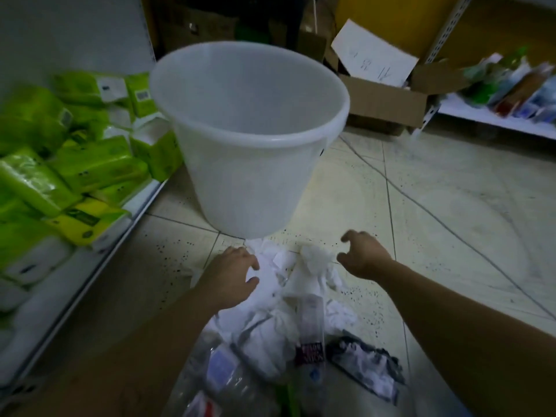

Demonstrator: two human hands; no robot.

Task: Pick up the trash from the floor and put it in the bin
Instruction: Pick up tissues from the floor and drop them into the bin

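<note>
Clear plastic wrappers (pixel 216 383) lie closest to us at the bottom of the view, mixed in with a dark crumpled wrapper (pixel 365 364) to their right. Beyond them sits the pile of white crumpled paper trash (pixel 282 299), spread on the tiled floor (pixel 436 206) directly in front of the bin. Our left hand (pixel 233 279) rests low on the left edge of the pile, fingers spread and curved, touching the paper but not closed around any of it. Our right hand (pixel 362 255) hovers just right of a raised wad of paper, fingers curled and apart, gripping nothing. We keep the two hands on either side of the pile, well apart from each other.

Just past the trash stands the white translucent bin (pixel 249 139), upright, its base almost touching the far edge of the pile; we see nothing inside it. To the left, a low shelf (pixel 99 254) carries stacked green tissue packs (pixel 75 164). Behind the bin on the right, an open cardboard box (pixel 388 100) sits on the floor, and further right another shelf (pixel 487 115) holds blurred coloured packets.
</note>
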